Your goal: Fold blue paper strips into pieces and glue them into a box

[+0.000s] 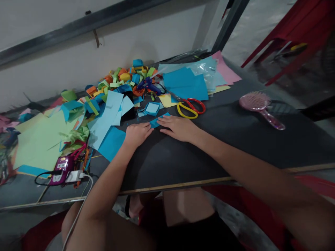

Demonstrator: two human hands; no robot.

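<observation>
A small blue folded paper strip (156,122) lies on the dark table between my two hands. My left hand (138,134) has its fingers curled together and pinches the strip's left end. Across its right end, the close-set fingers of my right hand (176,127) press the paper down, with the thumb held lower, off the strip. Just beyond them sits a small blue paper box (152,108) with a pale square inside. Scissors (191,107) with one yellow and one red handle loop lie close past my right hand.
Behind are a heap of coloured paper pieces (121,78), a blue glue gun (150,85) and blue sheets (185,83). Pale blue sheets (107,118), green paper (39,139) and a purple device (62,170) with cables lie left. A pink hairbrush (258,104) is right.
</observation>
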